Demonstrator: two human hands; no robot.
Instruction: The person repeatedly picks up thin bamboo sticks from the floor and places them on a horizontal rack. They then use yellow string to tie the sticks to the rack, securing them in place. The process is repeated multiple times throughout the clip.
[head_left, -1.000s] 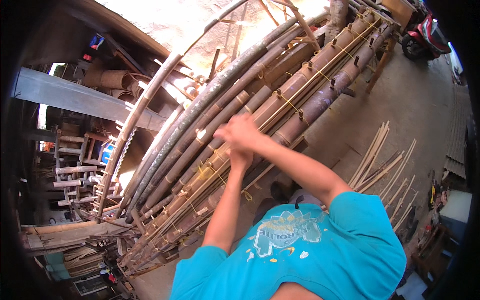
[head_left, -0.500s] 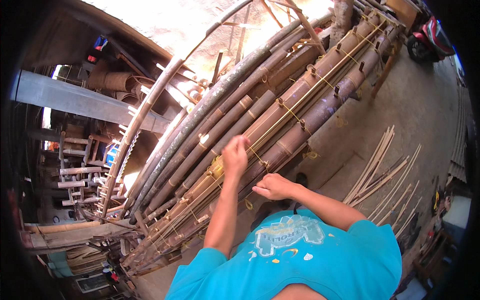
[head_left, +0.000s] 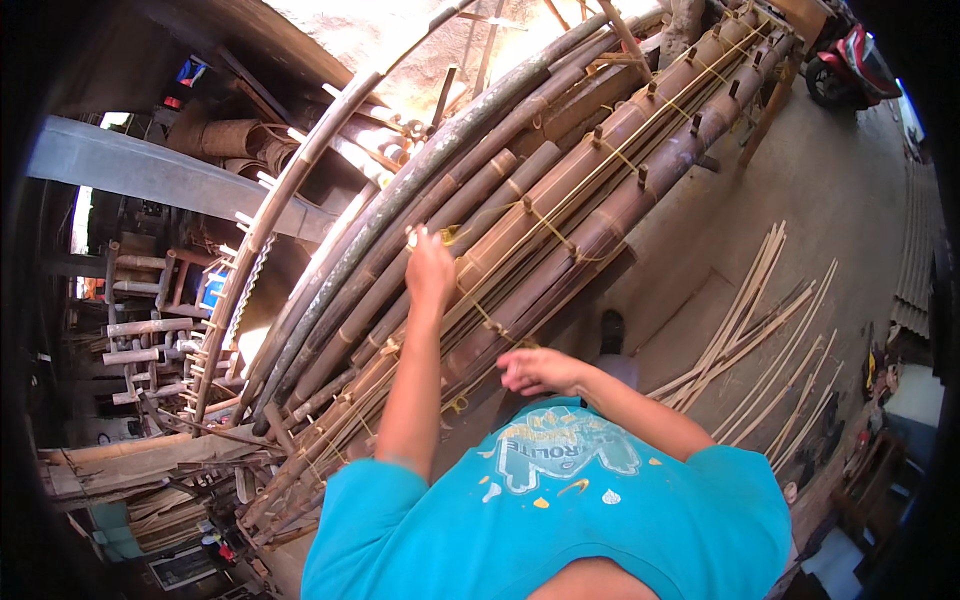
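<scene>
At the centre of the head view, the left hand (head_left: pixel 430 268) is raised against a rack of long bamboo poles (head_left: pixel 560 200) that slope from lower left to upper right. Fingers are curled inward and the fingertips rest on the poles, pinching at a thin yellow cord (head_left: pixel 545 225) where it crosses them. Grip: closed to a pinch, not a full fist. Whether the cord is actually caught between the fingers cannot be told at this size.

Right hand (head_left: pixel 535 370): lower, near the bottom edge of the same rack, just beside the lowest brown pole. Fingers are loosely bent and slightly spread, palm turned down; nothing is clearly held. Contact with the cord or pole is uncertain, as the hand overlaps them in view.

Cord: runs along and across the poles in several yellow lashings, looping around short pegs that stick up from the poles. One lashing lies directly under the left hand, another between the two hands.

Surroundings: a bundle of thin split bamboo strips (head_left: pixel 770 320) lies fanned out on the concrete floor (head_left: pixel 850 190) to the right, well apart from both hands. A red motorbike (head_left: pixel 850 65) stands at the upper right. Short stacked bamboo pieces (head_left: pixel 140 340) sit at the left. The person wears a turquoise shirt (head_left: pixel 560 500).
</scene>
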